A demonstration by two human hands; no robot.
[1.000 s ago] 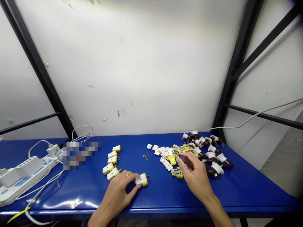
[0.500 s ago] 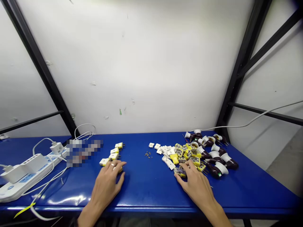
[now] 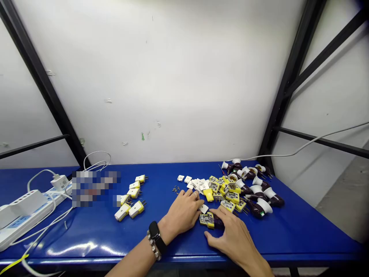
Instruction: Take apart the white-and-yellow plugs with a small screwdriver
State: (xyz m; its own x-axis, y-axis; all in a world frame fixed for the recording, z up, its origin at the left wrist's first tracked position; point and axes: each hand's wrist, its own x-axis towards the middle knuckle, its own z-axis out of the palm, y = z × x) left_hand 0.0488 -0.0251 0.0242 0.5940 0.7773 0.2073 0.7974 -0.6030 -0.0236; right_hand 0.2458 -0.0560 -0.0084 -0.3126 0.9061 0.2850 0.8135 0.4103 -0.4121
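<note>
My left hand (image 3: 184, 211), with a ring, black watch and bead bracelet, reaches to the centre. Its fingers are closed at a small white plug cover (image 3: 204, 209), beside the pile of white covers (image 3: 198, 184). My right hand (image 3: 232, 231) rests on the table, thumb and fingers apart around an uncovered yellow plug half (image 3: 206, 220) whose metal inside faces up. A dark part (image 3: 219, 222) behind that half is partly hidden by the fingers. Just beyond lie several open yellow plug halves (image 3: 232, 197).
Small brass screws (image 3: 175, 189) lie left of the covers. Several white-and-yellow plugs (image 3: 136, 209) sit on the left. Dark lamp holders with white rims (image 3: 263, 206) are heaped at right. A white power strip (image 3: 34, 215) with cables is far left, near a blurred patch (image 3: 95, 188).
My left hand has moved right from the finished-looking plugs to the white covers. My right hand has shifted slightly toward me, and the open plug half lies nearer the front edge.
</note>
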